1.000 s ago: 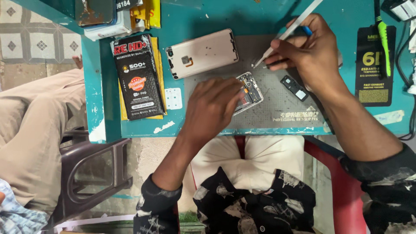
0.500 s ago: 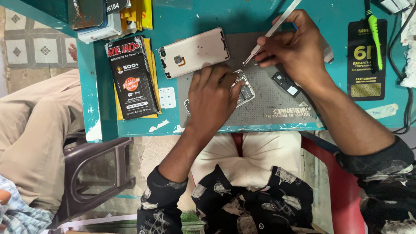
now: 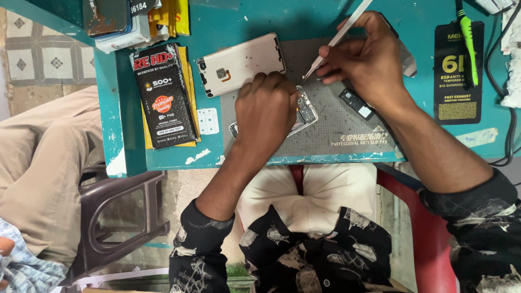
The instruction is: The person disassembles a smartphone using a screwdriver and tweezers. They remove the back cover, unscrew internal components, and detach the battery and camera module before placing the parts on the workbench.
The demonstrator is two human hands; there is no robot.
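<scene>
Left hand [image 3: 266, 108] lies palm down on an opened phone [image 3: 305, 111], fingers curled together and pressing it flat against the grey mat [image 3: 347, 127]; only the phone's right edge and a lower corner show from under the knuckles. Right hand [image 3: 369, 59] is pinched shut on a pair of white tweezers [image 3: 336, 38], thumb and forefinger clamped around the shaft, the tip angled down and left to a spot just above the phone's upper edge. Whether the tip actually touches the phone is hard to say, since the left fingers crowd that spot.

Just left of the tweezers' tip, a pale back cover [image 3: 241, 64] lies inner side up, partly on the mat and partly on the teal table [image 3: 320, 16], touching the left fingers' far side. A small black part [image 3: 357, 103] rests on the mat to the right of the phone, below the right wrist. Further left, a black retail box [image 3: 163, 97] lies on a yellow one, near the table's left edge. At the far left corner sits a stack of small boxes [image 3: 127, 21]. On the right, a black card pack [image 3: 458, 70] carries a green-handled tool [image 3: 468, 38], with dark cables [image 3: 507, 130] beyond it. Beside the table on the left, another person's leg [image 3: 38, 163] in tan trousers rests near a dark plastic chair [image 3: 116, 222].
</scene>
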